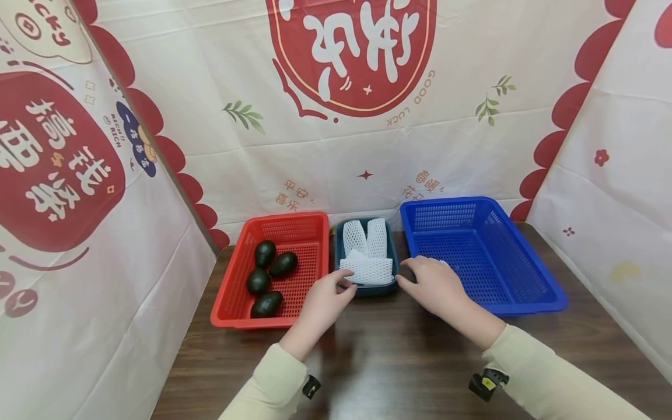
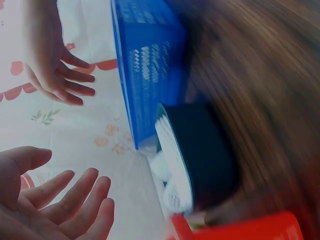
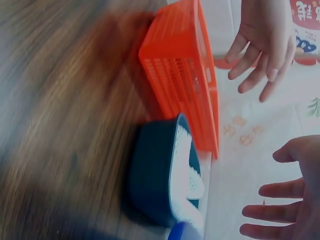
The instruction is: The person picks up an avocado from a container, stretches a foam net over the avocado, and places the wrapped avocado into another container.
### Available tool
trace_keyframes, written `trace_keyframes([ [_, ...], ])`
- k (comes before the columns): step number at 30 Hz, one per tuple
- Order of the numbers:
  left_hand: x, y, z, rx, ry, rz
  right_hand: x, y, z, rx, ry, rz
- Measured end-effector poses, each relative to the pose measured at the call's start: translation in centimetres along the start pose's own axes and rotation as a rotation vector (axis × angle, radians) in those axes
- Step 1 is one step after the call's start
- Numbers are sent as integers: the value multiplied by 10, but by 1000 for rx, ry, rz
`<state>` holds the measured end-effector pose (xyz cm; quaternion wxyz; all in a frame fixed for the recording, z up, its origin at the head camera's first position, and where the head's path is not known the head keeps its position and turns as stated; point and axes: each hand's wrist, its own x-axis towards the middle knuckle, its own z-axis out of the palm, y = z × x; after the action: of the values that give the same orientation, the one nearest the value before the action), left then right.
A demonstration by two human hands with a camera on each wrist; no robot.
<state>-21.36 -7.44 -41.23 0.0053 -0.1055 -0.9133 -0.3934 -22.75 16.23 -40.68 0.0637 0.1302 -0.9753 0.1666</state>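
White foam nets (image 1: pixel 366 271) lie in a small dark teal box (image 1: pixel 376 290), which stands between two larger baskets. One net lies crosswise at the box's near end; behind it, two more lie lengthwise, side by side, pointing toward the back wall. The tip of another piece may show behind the crosswise net, but it is too overlapped to tell. The nets fill most of the box and reach up about to its rim.

The left hand (image 1: pixel 324 297) is over the near left corner of the box, closest to the crosswise net. Its thumb and fingers are apart and slightly bent; the wrist views show a gap between this hand and the box. The right hand (image 1: pixel 434 284) is just beside the box's right side, partly in front of the blue basket, with its thumb and fingers apart and loosely bent too.

To the left of the box, the red basket (image 1: pixel 252 323) holds four dark green avocados (image 1: pixel 266 304): three grouped close together toward the back and one near the front wall. To the right, the blue basket (image 1: pixel 472 256) shows its perforated floor and slotted walls. All three containers stand on a dark wooden table (image 1: pixel 388 356), before a white printed cloth (image 1: pixel 325 157).
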Motion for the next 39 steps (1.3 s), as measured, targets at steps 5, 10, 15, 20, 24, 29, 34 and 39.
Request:
trace_keyframes([
  [5, -8, -16, -14, 60, 15, -45, -3, -11, 4, -10, 13, -54],
  [10, -11, -30, -28, 141, 4, -73, -6, -19, 8, -20, -3, -102],
  [15, -11, -42, -43, 214, -27, -90, -8, -25, 10, -14, -69, -108],
  [20, -6, -59, -60, 335, -64, -79, -10, -27, 14, -6, -140, -111],
  [24, 0, -77, -70, 439, -114, -68, -13, -28, 19, -24, -187, -136],
  [29, 5, -98, -79, 567, -184, -85, -16, -27, 26, -70, -248, -166],
  [34, 10, -112, -86, 681, -248, -80, -20, -27, 30, -65, -330, -172],
  [39, 12, -125, -88, 763, -323, -80, -23, -25, 36, -51, -429, -187],
])
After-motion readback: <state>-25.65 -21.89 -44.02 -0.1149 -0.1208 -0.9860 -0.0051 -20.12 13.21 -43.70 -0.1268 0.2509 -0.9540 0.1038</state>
